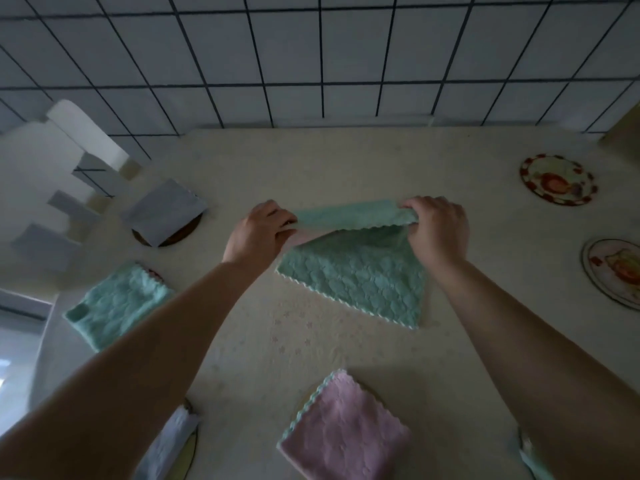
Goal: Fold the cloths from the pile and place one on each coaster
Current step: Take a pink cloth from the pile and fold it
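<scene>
- Both hands are raised over the middle of the table (346,161), each gripping one end of a mint-green cloth (360,271).
- The left hand (258,233) has its fingers curled round the cloth's left end; the right hand (438,226) is curled round the right end, the two hands apart with the far edge rolled over between them.
- The rest of that cloth hangs toward the person and spreads onto the table, its scalloped near edge lying on the surface.
- A grey folded cloth (164,211) sits on a dark round coaster (183,233) at far left.
- A second mint-green folded cloth (117,303) lies left of the left forearm; a sliver of red rim shows at its far corner.
- A pink folded cloth (346,434) lies near the bottom, over a pale round coaster edge (304,398).
- A pale blue-white cloth (169,441) lies at bottom left, partly hidden by the left arm.
- Two uncovered patterned coasters lie at right: one (558,180) farther, one (614,271) nearer.
- A tiled wall (311,57) stands behind the table.
</scene>
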